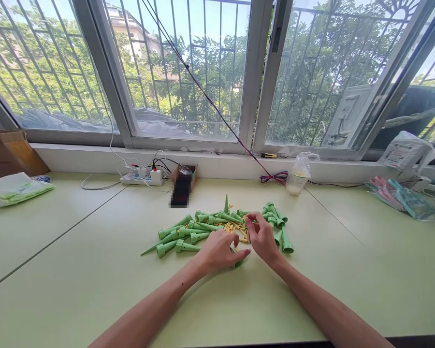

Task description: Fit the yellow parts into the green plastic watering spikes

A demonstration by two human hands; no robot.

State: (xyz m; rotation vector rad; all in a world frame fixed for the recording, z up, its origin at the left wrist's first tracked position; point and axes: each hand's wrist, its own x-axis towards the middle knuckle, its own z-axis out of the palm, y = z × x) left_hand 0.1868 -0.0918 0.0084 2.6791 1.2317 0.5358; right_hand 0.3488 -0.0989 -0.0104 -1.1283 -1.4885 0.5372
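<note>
My left hand (221, 249) curls over a green plastic watering spike (238, 264), whose cap end shows beneath the thumb; the rest of it is hidden by the hand. My right hand (263, 237) pinches thumb and fingertips together above the pile, and what sits between them is too small to make out. Small yellow plastic pieces (235, 226) lie scattered just beyond both hands. Several more green spikes (186, 246) with ribbed caps lie to the left. Another group of green spikes (285, 241) lies right of my right hand. One spike (226, 205) stands point up behind the pile.
Along the window side are a white power strip (142, 181), a small cardboard box (194, 176), coiled red and black wire (273, 178) and a plastic cup (296, 183) with a bag in it. Plastic packets (400, 198) lie far right, a white-green pack (20, 189) far left.
</note>
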